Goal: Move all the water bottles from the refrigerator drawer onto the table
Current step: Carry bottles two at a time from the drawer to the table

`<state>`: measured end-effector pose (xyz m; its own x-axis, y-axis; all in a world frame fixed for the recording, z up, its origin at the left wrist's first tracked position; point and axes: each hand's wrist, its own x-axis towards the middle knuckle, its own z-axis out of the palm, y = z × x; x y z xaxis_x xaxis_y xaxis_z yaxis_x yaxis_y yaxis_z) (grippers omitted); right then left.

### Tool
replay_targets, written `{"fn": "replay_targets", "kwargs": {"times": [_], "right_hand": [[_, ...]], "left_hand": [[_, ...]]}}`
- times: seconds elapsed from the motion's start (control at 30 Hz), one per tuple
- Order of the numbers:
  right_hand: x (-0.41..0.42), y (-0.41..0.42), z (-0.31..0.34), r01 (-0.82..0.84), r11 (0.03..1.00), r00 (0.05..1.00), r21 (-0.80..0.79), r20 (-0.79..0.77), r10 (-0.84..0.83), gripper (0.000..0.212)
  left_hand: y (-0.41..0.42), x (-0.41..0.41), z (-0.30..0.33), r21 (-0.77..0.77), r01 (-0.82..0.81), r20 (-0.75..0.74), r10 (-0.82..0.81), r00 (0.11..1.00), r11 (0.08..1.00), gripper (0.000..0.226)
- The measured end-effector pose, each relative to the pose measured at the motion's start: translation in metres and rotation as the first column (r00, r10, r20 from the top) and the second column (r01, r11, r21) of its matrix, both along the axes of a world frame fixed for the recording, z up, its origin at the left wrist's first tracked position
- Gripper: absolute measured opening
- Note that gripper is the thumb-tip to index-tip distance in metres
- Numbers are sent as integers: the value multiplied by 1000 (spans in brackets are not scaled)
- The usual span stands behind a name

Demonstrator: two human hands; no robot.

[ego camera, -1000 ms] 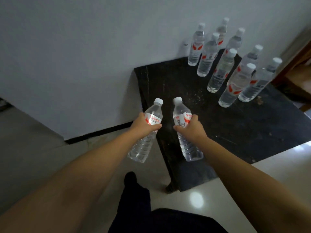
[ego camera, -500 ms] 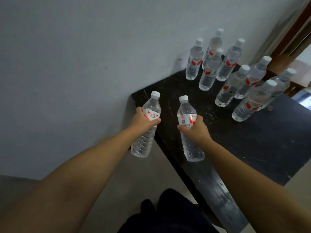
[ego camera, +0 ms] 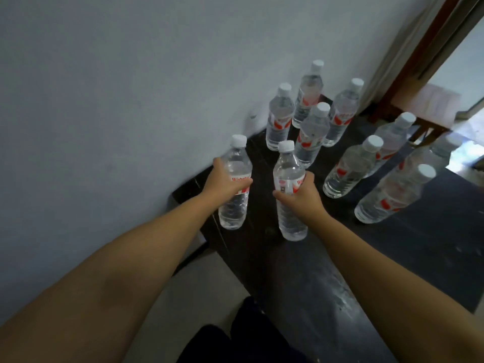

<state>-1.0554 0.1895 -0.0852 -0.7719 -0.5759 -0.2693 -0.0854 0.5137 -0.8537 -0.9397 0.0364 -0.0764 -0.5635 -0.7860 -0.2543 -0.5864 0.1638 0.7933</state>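
Two water bottles are gripped about their labels, one by the left hand [ego camera: 224, 180], one by the right hand [ego camera: 301, 194], at frame centre above the table [ego camera: 392, 258]; each is best lowered upright, clear of the standing bottles [ego camera: 309, 121].

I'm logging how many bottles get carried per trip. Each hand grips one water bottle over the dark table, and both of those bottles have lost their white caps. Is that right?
Not quite. The head view shows the left hand gripping one bottle and the right hand gripping another bottle over the dark table, but both keep their white caps on.
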Motion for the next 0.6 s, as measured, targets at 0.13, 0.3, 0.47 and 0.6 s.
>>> {"fn": "replay_targets", "kwargs": {"times": [0.13,0.3,0.47,0.6], "right_hand": [[-14,-20,-1,27,996,999,-89,22,-26,77],[-15,-36,-6,89,982,994,-165,72,-78,71],[-12,-52,-18,116,978,993,-176,44,-110,68],[-10,-59,-23,145,977,989,-154,42,-140,70]], "left_hand": [[-24,-33,-3,1,12,-26,-12,1000,1000,74],[-50,-57,-6,-21,45,-80,-46,996,999,73],[-72,-75,-15,-25,48,-145,-51,988,999,71],[-76,-76,-31,33,28,-198,-21,980,999,73]]}}
